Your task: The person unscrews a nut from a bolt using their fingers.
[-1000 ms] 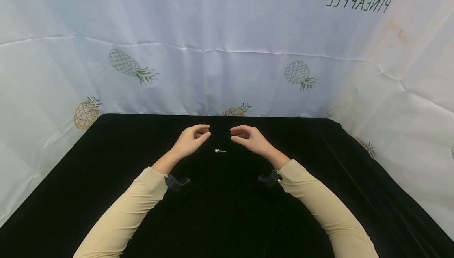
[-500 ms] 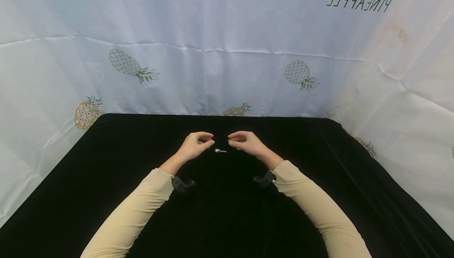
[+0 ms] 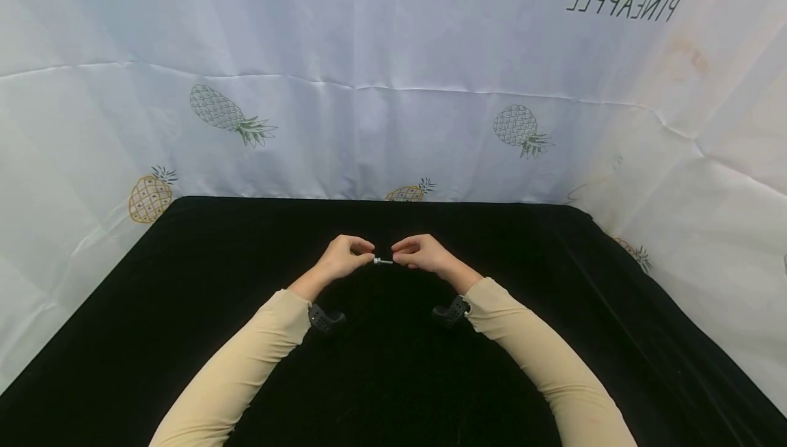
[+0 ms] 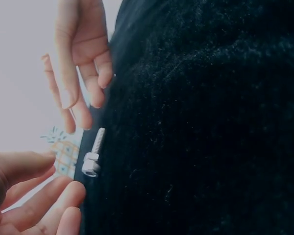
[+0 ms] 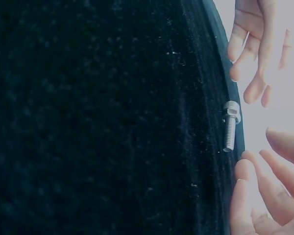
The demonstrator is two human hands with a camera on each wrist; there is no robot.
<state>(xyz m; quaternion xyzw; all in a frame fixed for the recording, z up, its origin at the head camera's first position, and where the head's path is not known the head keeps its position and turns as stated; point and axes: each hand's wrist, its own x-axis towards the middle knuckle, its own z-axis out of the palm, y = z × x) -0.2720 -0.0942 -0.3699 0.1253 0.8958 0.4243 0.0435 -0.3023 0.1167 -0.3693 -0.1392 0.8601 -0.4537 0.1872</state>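
Bolt [image 4: 94, 155] w/ a nut [image 5: 231, 117] on it lies on the black cloth [image 3: 393, 365], same spot as a sec ago; what's changed is the hands: left hand [image 3: 339, 258] & right hand [image 3: 425, 256] have both come in & down since the earlier head views, so the bolt now all but fills the gap btwn them; I'd read that as the reach being nearly done, w/ the grasp itself not yet made; bolt sits crosswise btwn the two hands, bolt head [image 4: 90, 169] twd the left, threaded shank [image 5: 229, 136] twd the right; nut is up by the bolt head, bare thread beyond it; in the head view the left thumb [image 4: 34, 164] looks to meet the bolt head & the right hand's digits crowd the shank's tip, but both wrist views show a gap at each end, so prob. no contact, tho the bolt's too small from above to be sure; left fingers [image 4: 71, 195] are loosely bent, thumb apart from them, nothing gripped; right fingers [image 5: 246, 171] likewise relaxed, a bit bent, right thumb [image 5: 285, 143] clear of them, holding nothing.
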